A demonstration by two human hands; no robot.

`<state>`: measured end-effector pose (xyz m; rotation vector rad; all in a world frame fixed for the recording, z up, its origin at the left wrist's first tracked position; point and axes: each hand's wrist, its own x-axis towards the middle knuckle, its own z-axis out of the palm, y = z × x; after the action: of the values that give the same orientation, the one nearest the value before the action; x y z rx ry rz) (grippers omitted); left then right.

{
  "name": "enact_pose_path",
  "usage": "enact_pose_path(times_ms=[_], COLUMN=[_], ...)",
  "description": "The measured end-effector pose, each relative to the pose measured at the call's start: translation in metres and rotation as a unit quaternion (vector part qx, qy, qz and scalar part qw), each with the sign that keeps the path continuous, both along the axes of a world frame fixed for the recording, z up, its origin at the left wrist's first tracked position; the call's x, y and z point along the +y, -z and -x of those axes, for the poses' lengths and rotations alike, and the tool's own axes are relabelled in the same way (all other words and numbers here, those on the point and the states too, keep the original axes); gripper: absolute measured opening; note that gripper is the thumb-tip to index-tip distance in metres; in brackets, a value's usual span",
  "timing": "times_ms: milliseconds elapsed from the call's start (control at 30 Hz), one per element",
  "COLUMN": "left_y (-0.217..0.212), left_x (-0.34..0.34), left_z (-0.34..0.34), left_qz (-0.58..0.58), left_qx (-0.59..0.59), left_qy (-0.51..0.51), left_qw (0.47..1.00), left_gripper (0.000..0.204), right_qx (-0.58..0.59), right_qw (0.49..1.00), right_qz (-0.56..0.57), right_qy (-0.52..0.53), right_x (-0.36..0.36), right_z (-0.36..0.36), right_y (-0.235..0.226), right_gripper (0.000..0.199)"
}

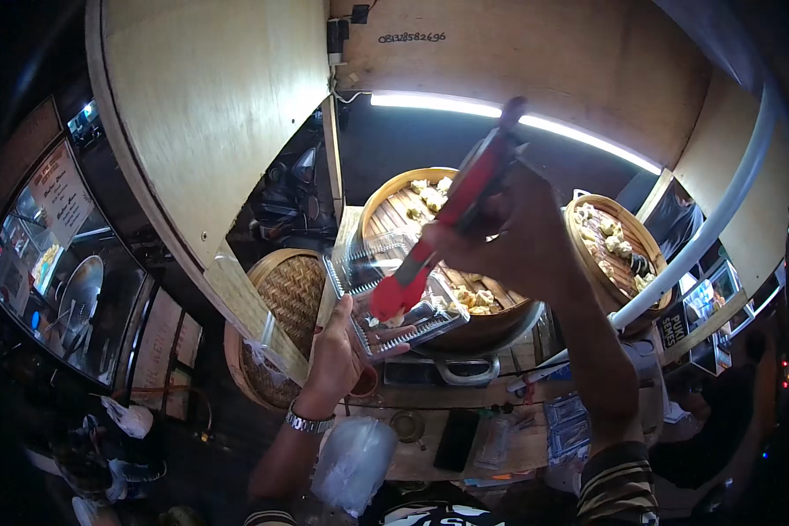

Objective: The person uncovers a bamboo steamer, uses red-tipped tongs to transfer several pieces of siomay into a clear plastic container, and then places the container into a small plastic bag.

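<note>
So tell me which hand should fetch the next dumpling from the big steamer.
The right hand, probably. It grips the red tongs above the big steamer basket, tips inside the clear plastic box. The left hand is busy holding that box from below.

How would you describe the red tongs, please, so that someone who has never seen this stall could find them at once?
Start at the large round bamboo steamer basket of dumplings in the middle. Just in front of it the left hand holds an open clear plastic container, and the right hand grips the long red tongs, tips down into that container. Nothing else nearby is bright red.
</note>
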<state>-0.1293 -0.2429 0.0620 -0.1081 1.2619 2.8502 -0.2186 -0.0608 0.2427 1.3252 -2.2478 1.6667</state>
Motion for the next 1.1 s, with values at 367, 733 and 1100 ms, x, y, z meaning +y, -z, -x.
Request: enact_pose_path(times_ms=[367,733,1100], left_y=[0.005,-0.012,-0.012], left_x=[-0.009,-0.009,-0.013], left_z=[-0.016,-0.043,-0.05], left_qz=[-0.089,-0.063,0.009], left_qx=[0.02,0.016,0.019], left_qy=[0.013,-0.011,-0.015], left_qw=[0.996,0.998,1.0], left_gripper=[0.073,0.071,0.073], right_qx=[0.121,0.141,0.209], right_qw=[0.982,0.944,0.956], right_qz=[0.108,0.085,-0.001], right_qy=[0.1,0.285,0.206], right_x=[0.027,0.031,-0.012], right_z=[0.097,0.252,0.27], right_y=[-0.024,0.072,0.091], right_gripper=[0.027,0.035,0.063])
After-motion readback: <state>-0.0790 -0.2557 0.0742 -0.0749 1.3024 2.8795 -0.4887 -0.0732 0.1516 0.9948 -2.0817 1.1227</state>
